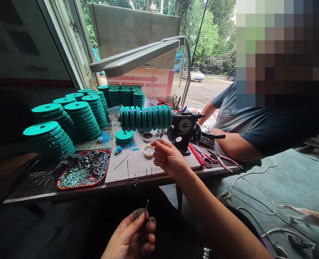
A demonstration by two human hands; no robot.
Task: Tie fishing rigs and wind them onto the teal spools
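Note:
Low in the view, over the dark lap, my left hand [135,233] is closed, thumb against index finger, with grey wraps on its fingers. A tiny metallic piece [148,203] sticks up from that pinch. My right hand [167,157] is raised over the board, its thumb and index finger pinched together; whatever they hold is too small to name. Just left of its fingertips sits a round dish of silvery beads [149,151]. Behind it, a row of green spools [146,118] is mounted on a black winding machine [185,126]. Thin lines hang down over the board's front edge.
Stacks of green spools [80,120] stand at the back left. A red tray [107,169] holds dark and blue-green small parts. Scissors [206,160] and pink-handled pliers [224,163] lie at the right. Another person's arm [226,144] rests on the table. Cables cross the floor.

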